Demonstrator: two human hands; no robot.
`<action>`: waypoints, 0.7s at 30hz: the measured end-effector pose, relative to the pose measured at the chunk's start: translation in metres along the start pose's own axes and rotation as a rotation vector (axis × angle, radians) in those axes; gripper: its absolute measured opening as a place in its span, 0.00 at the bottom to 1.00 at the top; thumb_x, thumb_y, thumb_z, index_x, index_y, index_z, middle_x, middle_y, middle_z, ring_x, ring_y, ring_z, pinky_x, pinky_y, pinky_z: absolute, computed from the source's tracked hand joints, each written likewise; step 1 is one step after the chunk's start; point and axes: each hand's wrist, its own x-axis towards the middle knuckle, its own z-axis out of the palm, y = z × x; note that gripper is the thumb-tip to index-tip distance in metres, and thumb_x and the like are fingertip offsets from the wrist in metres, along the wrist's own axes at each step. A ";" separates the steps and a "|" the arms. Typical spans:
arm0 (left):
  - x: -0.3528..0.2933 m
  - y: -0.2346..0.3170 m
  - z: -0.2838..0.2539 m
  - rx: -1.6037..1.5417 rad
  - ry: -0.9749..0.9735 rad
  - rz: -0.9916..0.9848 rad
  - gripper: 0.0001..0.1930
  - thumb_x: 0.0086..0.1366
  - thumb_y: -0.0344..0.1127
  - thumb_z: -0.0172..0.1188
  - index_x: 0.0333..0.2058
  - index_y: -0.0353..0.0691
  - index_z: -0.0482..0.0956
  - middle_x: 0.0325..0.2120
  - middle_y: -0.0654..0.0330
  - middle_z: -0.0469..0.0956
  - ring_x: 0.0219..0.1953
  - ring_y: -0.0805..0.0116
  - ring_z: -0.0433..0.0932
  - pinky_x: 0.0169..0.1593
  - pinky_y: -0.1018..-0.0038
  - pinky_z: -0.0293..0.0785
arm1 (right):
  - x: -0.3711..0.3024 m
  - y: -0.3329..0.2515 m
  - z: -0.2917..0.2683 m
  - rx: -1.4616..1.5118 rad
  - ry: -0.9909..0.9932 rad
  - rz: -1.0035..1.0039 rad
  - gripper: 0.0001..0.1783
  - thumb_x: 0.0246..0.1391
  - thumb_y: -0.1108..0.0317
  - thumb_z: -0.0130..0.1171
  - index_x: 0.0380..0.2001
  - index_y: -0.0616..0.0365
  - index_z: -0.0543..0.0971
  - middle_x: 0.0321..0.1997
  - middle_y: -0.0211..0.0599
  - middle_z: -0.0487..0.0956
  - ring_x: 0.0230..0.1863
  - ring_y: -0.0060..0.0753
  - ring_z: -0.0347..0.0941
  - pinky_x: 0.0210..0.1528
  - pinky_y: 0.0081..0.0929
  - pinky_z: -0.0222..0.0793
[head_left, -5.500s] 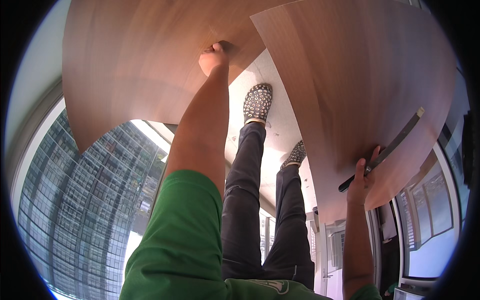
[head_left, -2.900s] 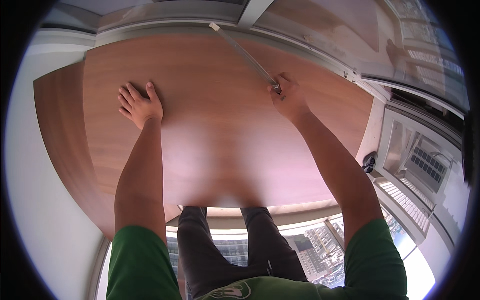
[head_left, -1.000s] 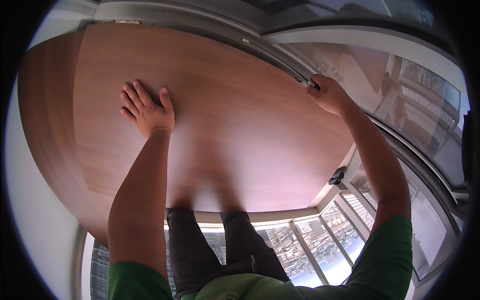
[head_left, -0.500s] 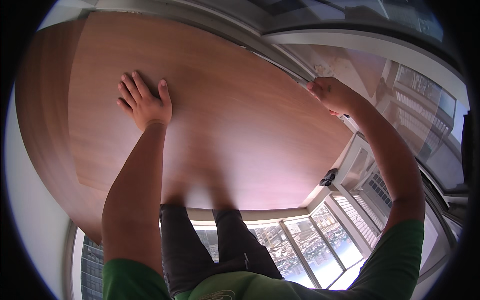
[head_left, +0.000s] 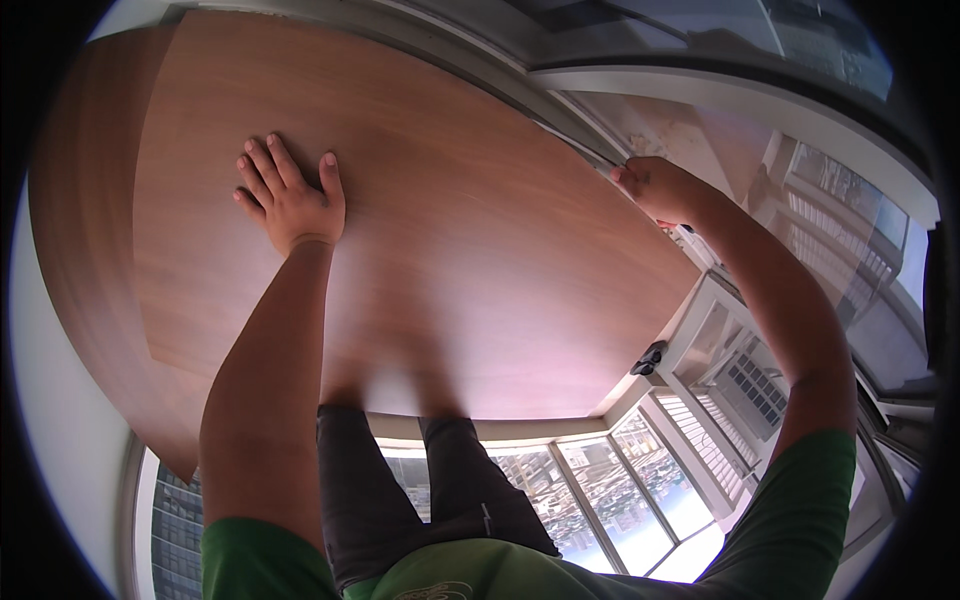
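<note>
A large brown wooden panel (head_left: 480, 260) fills the middle of the view, with a thin grey strip (head_left: 560, 130) running along its far edge. My left hand (head_left: 290, 195) lies flat on the panel's upper left part, fingers spread, holding nothing. My right hand (head_left: 660, 188) is curled around the panel's far right edge, next to the grey strip. Its fingertips are hidden behind the edge. Both forearms reach up from my green sleeves, and my dark trousers (head_left: 400, 490) show below the panel.
A second wooden board (head_left: 85, 200) overlaps the panel on the left, beside a white wall (head_left: 60, 440). Window frames with a black handle (head_left: 650, 357) and a grilled outdoor unit (head_left: 745, 385) sit at the right. City buildings (head_left: 600, 480) show through the glass below.
My right hand has slid further right along the panel's far edge. The left hand stays flat in about the same spot. The view has tilted slightly.
</note>
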 end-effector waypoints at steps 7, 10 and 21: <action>0.000 0.001 0.004 -0.025 0.016 0.002 0.44 0.72 0.69 0.37 0.75 0.45 0.46 0.77 0.54 0.41 0.78 0.55 0.37 0.76 0.47 0.33 | 0.031 0.003 0.025 0.025 0.040 -0.012 0.29 0.72 0.42 0.39 0.44 0.57 0.77 0.29 0.42 0.79 0.24 0.36 0.77 0.30 0.35 0.76; -0.001 0.004 0.004 -0.036 0.002 -0.005 0.44 0.72 0.68 0.37 0.75 0.45 0.45 0.77 0.54 0.41 0.78 0.55 0.37 0.76 0.47 0.32 | 0.040 0.002 0.022 -0.018 0.038 0.000 0.30 0.73 0.41 0.38 0.44 0.57 0.77 0.29 0.43 0.80 0.24 0.37 0.78 0.30 0.37 0.76; 0.001 -0.003 0.002 -0.039 0.024 0.005 0.43 0.72 0.68 0.37 0.75 0.47 0.45 0.77 0.55 0.41 0.78 0.56 0.38 0.76 0.47 0.33 | -0.001 0.019 0.006 -0.190 0.130 -0.083 0.29 0.72 0.43 0.42 0.41 0.60 0.80 0.34 0.50 0.82 0.38 0.49 0.80 0.46 0.46 0.72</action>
